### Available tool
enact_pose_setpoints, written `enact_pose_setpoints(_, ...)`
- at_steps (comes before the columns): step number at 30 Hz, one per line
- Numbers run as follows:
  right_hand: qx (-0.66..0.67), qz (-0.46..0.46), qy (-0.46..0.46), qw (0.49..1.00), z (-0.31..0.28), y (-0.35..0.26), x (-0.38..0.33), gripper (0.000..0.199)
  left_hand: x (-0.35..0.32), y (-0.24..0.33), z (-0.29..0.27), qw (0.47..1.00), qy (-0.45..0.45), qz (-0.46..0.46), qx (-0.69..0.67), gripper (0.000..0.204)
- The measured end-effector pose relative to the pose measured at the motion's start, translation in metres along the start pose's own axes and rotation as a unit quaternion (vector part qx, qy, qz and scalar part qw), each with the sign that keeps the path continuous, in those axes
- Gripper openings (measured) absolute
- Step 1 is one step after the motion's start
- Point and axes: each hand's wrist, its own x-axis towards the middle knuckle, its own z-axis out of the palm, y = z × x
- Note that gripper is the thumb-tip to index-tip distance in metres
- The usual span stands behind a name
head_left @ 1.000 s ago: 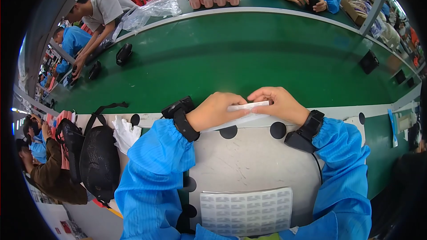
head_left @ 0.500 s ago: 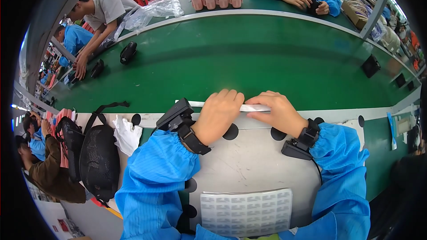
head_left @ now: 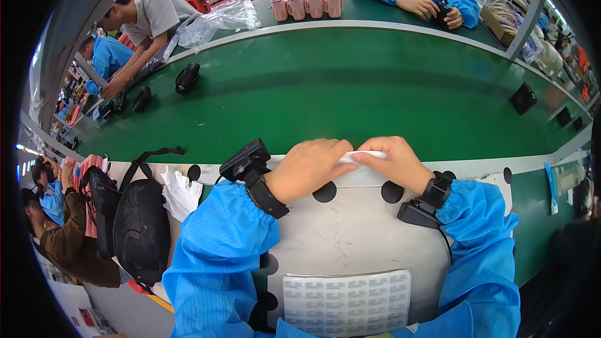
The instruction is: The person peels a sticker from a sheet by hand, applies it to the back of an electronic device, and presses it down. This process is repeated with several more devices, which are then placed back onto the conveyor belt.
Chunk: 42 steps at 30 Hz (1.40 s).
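Observation:
My left hand (head_left: 310, 166) and my right hand (head_left: 399, 166) meet above the far edge of a grey work board (head_left: 325, 231). Both are closed on a narrow white strip (head_left: 354, 158), perhaps paper; its exact kind is unclear. The right thumb presses along its near side, while the left fingers cover its other end. On the board close to my body lies a sheet of small printed labels (head_left: 346, 302), white and grey, touched by neither hand.
Beyond the board runs a green conveyor belt (head_left: 325, 87), with black rounded devices (head_left: 187, 78) at left and a black block (head_left: 523, 98) at right. A black mesh bag (head_left: 143, 231) and white gloves (head_left: 181, 194) lie left. Across the belt, co-workers handle things near pink packages (head_left: 307, 3).
My hands have come slightly nearer to me and the left has turned flatter, leaving a shorter piece of the strip showing. The black devices at left have shifted right along the belt.

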Motion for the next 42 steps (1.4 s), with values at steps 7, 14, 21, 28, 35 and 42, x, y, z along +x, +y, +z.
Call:
enact_pose_setpoints(7, 0.076, 0.056, -0.058, 0.994, -0.001, -0.003, 0.000, 0.015, 0.000, -0.016, -0.017, 0.967, -0.148, -0.087, -0.189, 0.024)
enact_pose_setpoints(14, 0.077, 0.093, -0.056, 0.991, 0.001, 0.013, 0.003, 0.017, -0.003, -0.017, 0.006, 0.989, -0.079, -0.035, -0.121, 0.022)
enact_pose_setpoints(21, 0.082, 0.103, -0.049, 0.990, -0.001, 0.013, 0.004, 0.015, -0.001, -0.031, 0.009, 0.974, -0.117, -0.077, -0.180, 0.023)
enact_pose_setpoints(28, 0.105, 0.132, -0.045, 0.985, -0.001, 0.015, 0.004, 0.013, -0.001, -0.024, 0.009, 0.974, -0.070, -0.083, -0.196, 0.023)
enact_pose_setpoints(35, 0.156, 0.115, 0.010, 0.981, 0.000, 0.009, 0.004, 0.011, 0.002, -0.026, 0.010, 0.951, -0.025, -0.125, -0.281, 0.020)
enact_pose_setpoints(42, 0.098, 0.124, -0.004, 0.987, -0.001, 0.006, 0.004, 0.011, 0.004, -0.021, 0.001, 0.959, -0.060, -0.152, -0.232, 0.017)
